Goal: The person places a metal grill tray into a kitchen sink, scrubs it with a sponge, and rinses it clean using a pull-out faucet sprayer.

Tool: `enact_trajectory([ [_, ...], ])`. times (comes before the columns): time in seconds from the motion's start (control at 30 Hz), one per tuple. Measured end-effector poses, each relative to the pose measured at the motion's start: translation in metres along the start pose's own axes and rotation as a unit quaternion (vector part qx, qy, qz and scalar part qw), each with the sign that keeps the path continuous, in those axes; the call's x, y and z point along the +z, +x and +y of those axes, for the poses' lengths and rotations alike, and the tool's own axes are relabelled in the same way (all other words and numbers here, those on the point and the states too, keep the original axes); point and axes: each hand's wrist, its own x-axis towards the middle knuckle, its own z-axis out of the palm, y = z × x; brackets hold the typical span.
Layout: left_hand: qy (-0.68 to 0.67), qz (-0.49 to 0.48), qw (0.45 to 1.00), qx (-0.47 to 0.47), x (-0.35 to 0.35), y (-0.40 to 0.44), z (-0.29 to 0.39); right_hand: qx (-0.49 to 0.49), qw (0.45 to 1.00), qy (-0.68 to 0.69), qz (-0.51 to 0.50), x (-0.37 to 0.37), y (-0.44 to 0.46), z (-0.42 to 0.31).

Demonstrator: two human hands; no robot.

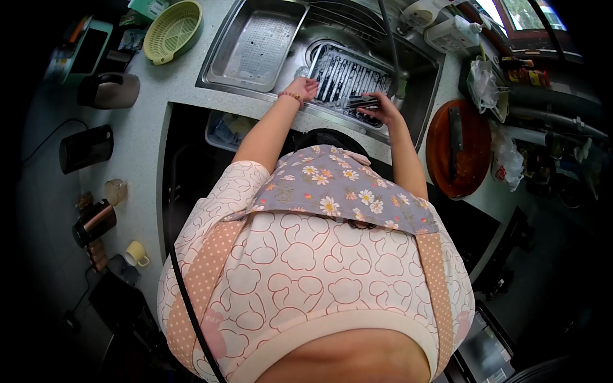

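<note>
In the sink [412,108] lies a rectangular metal tray [388,69] with a slatted, wet-looking bottom. My left hand [305,89], with a beaded bracelet at the wrist, is at the tray's left edge with its fingers curled; whether it grips anything is too small to tell. On the right, my right hand [381,108] is closed on a dark, thin bundle of utensils [359,102], held over the tray's near right part. The exact kind of utensils cannot be made out.
Left of the tray sits a perforated steel basin [254,48]. A green colander [172,32] rests on the left counter. At right, a round wooden board [471,150] carries a cleaver [454,137]. Bottles [452,33] stand behind the sink, and a dark hose [391,45] hangs over it.
</note>
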Motion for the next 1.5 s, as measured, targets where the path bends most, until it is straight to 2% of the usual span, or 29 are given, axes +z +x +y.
enact_trajectory([
  [0.17, 0.091, 0.037, 0.993, -0.061, 0.005, 0.013, -0.009, 0.006, 0.998, 0.055, -0.006, 0.021, 0.010, 0.016],
  [0.27, 0.145, 0.033, 0.988, -0.032, 0.003, 0.024, -0.017, -0.007, 0.996, 0.093, -0.015, 0.034, 0.018, 0.027],
  [0.3, 0.244, 0.039, 0.969, 0.018, -0.010, 0.053, -0.023, -0.013, 0.994, 0.106, -0.015, 0.040, 0.019, 0.029],
  [0.33, 0.341, 0.044, 0.937, 0.068, -0.030, 0.100, -0.029, -0.019, 0.993, 0.119, -0.014, 0.046, 0.020, 0.030],
  [0.4, 0.604, 0.051, 0.785, 0.131, -0.030, 0.100, -0.029, -0.024, 0.991, 0.125, -0.027, 0.060, 0.012, 0.029],
  [0.43, 0.750, 0.052, 0.645, 0.141, -0.014, 0.048, -0.022, -0.030, 0.991, 0.126, -0.043, 0.065, 0.010, 0.029],
  [0.47, 0.865, 0.049, 0.477, 0.146, -0.001, 0.016, -0.019, -0.034, 0.992, 0.114, -0.051, 0.071, 0.006, 0.028],
  [0.57, 0.871, 0.085, 0.461, 0.146, -0.003, 0.019, -0.016, -0.056, 0.993, 0.066, -0.081, 0.085, -0.001, 0.030],
  [0.63, 0.825, 0.074, 0.539, 0.150, -0.013, 0.037, -0.009, -0.067, 0.990, 0.085, -0.093, 0.096, -0.007, 0.032],
  [0.7, 0.786, -0.024, 0.598, 0.153, -0.039, 0.096, -0.007, -0.085, 0.988, 0.080, -0.102, 0.110, -0.017, 0.031],
  [0.77, 0.653, -0.033, 0.739, 0.165, -0.044, 0.102, -0.012, -0.102, 0.988, 0.053, -0.104, 0.117, -0.024, 0.029],
  [0.83, 0.803, -0.061, 0.548, 0.226, -0.022, 0.039, -0.002, -0.123, 0.987, 0.016, -0.106, 0.122, -0.029, 0.027],
  [0.93, 0.768, -0.027, 0.610, 0.194, -0.002, 0.004, -0.004, -0.122, 0.988, 0.005, -0.093, 0.118, -0.023, 0.025],
  [1.03, 0.789, 0.013, 0.576, 0.214, 0.012, -0.043, -0.003, -0.110, 0.987, 0.005, -0.114, 0.116, -0.019, 0.021],
  [1.13, 0.756, 0.007, 0.600, 0.260, -0.016, 0.017, -0.005, -0.115, 0.986, -0.004, -0.117, 0.124, -0.023, 0.017],
  [1.23, 0.751, 0.011, 0.598, 0.280, -0.044, 0.077, -0.006, -0.159, 0.981, -0.059, -0.090, 0.127, -0.019, 0.011],
  [1.33, 0.800, -0.030, 0.529, 0.282, -0.077, 0.147, 0.001, -0.230, 0.968, -0.100, -0.018, 0.116, 0.001, -0.005],
  [1.37, 0.794, -0.038, 0.536, 0.286, -0.085, 0.162, 0.002, -0.260, 0.960, -0.103, 0.017, 0.107, 0.011, -0.011],
  [1.4, 0.777, -0.045, 0.559, 0.285, -0.094, 0.174, 0.004, -0.277, 0.956, -0.093, 0.032, 0.100, 0.012, -0.018],
  [1.47, 0.644, -0.017, 0.722, 0.252, -0.087, 0.167, 0.007, -0.298, 0.952, -0.063, 0.026, 0.080, 0.020, -0.032],
  [1.5, 0.495, 0.015, 0.848, 0.190, -0.077, 0.156, 0.011, -0.299, 0.953, -0.057, 0.006, 0.068, 0.024, -0.037],
])
